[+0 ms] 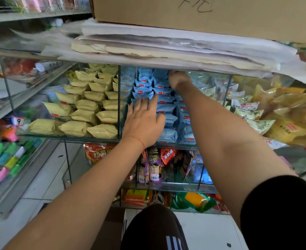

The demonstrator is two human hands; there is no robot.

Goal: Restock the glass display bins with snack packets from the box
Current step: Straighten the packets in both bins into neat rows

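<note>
Rows of light blue snack packets [164, 107] fill the middle glass bin [119, 105]. My left hand [144, 121] lies flat on the front left rows of those packets, fingers straight and spread. My right hand [178, 80] reaches deep into the back of the same bin, under the shelf above; its fingers are hidden behind the packets and the shelf edge. A brown cardboard box [109, 231] stands on the floor by my knee, only its corner showing.
Yellow packets [87, 109] fill the bin to the left, and pale and golden bags [267, 112] fill the one on the right. Papers and a large cardboard box [202, 17] lie on the shelf above. Lower bins hold mixed snack bags [154, 166].
</note>
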